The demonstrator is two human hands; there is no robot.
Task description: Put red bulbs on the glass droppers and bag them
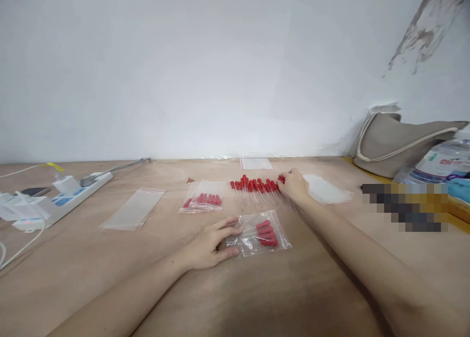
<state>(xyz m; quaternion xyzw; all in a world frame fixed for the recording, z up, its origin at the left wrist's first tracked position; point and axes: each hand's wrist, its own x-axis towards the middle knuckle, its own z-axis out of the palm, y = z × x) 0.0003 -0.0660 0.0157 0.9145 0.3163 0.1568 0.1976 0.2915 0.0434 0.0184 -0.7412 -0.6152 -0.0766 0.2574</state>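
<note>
My left hand point(213, 243) lies on the wooden table point(257, 298), fingers spread on the left end of a clear zip bag point(261, 235) holding several red-capped droppers. My right hand point(294, 185) reaches farther back and its fingers close on the right end of a row of loose red-capped droppers point(255, 186). A second filled bag point(203, 200) lies to the left of that row.
An empty clear bag point(134, 209) lies to the left, a stack of empty bags point(326, 189) right of my right hand, another point(256, 163) by the wall. A power strip point(62, 200) with chargers sits far left. A grey bag point(400, 144) and packages stand at the right.
</note>
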